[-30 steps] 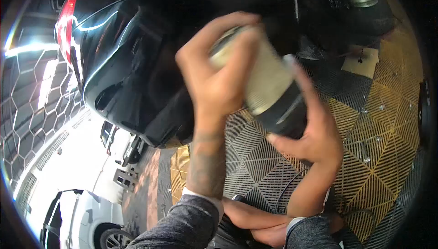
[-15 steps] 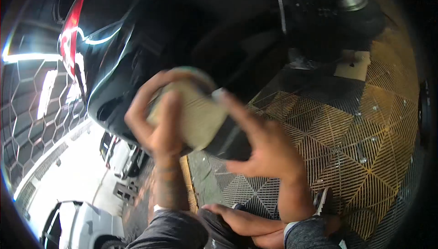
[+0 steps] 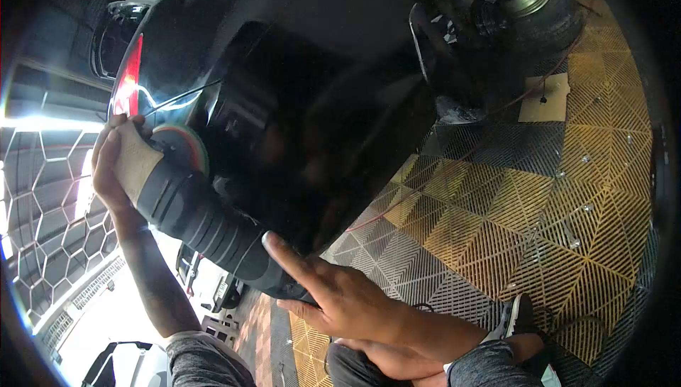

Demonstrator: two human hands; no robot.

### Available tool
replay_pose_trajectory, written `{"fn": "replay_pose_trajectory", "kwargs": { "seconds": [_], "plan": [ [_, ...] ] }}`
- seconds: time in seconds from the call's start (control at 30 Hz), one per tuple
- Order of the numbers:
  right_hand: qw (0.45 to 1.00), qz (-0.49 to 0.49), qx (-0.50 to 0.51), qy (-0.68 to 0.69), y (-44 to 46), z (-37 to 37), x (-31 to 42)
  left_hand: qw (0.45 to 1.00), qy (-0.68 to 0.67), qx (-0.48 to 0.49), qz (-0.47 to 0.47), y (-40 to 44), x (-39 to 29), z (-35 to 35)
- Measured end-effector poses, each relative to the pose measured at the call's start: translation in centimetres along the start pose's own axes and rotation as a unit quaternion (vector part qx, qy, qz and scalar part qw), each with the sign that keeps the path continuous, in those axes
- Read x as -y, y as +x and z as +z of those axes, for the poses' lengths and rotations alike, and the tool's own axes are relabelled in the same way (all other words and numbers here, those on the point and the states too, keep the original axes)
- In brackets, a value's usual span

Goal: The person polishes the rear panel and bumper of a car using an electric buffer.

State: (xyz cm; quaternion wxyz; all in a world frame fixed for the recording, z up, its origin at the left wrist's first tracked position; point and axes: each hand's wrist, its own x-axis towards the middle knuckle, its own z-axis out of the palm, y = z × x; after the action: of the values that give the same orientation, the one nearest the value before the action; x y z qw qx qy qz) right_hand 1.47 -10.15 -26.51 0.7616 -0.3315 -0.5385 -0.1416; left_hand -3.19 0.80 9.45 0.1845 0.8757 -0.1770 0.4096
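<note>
A polisher [image 3: 202,213] with a black ribbed body and a beige head cover spans the space between my hands. My left hand [image 3: 110,167] is wrapped around its head at the left. Toward the lower end of the body, my right hand [image 3: 347,298] grips it, index finger stretched along the casing. The round polishing pad [image 3: 188,147] faces the glossy black car panel [image 3: 305,96], just below the red tail light [image 3: 131,71]. It appears to be against the panel, though the contact is partly hidden.
A wheel [image 3: 528,4] lies at the upper right near a square beige piece [image 3: 545,100]. A thin red hose [image 3: 454,163] crosses the grated yellow and grey floor tiles [image 3: 582,195]. My crossed legs and a shoe [image 3: 521,316] are below. A white car [image 3: 128,366] stands behind.
The polisher has moved left from the middle of the view, its pad now turned to the panel beside the tail light. My left hand moved left with it; my right hand is lower.
</note>
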Motion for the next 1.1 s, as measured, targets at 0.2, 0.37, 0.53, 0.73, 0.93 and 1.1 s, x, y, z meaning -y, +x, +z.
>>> {"fn": "replay_pose_trajectory", "kwargs": {
  "seconds": [0.2,0.37,0.53,0.73,0.93,1.1],
  "plan": [
    [0.996,0.013,-0.066,-0.050,-0.1,-2.0,-1.3,0.994,-0.005,0.100,0.046,5.0,0.8,6.5],
    [0.981,-0.050,-0.170,-0.077,0.7,-6.2,-2.8,0.981,-0.040,0.183,0.055,8.9,-0.7,16.5],
    [0.979,-0.017,-0.200,-0.019,0.9,-9.6,-4.2,0.915,0.048,0.356,0.181,16.7,1.7,23.7],
    [0.964,0.020,-0.255,-0.076,1.5,-15.4,-5.1,0.933,-0.132,0.333,0.046,16.7,-1.0,35.4],
    [0.955,0.014,-0.279,-0.099,1.1,-14.4,-5.2,0.920,-0.114,0.371,0.056,18.6,0.7,36.4],
    [0.966,-0.015,-0.251,-0.066,1.1,-11.0,-5.1,0.869,-0.165,0.466,0.012,21.6,4.4,29.2]
  ]
}}
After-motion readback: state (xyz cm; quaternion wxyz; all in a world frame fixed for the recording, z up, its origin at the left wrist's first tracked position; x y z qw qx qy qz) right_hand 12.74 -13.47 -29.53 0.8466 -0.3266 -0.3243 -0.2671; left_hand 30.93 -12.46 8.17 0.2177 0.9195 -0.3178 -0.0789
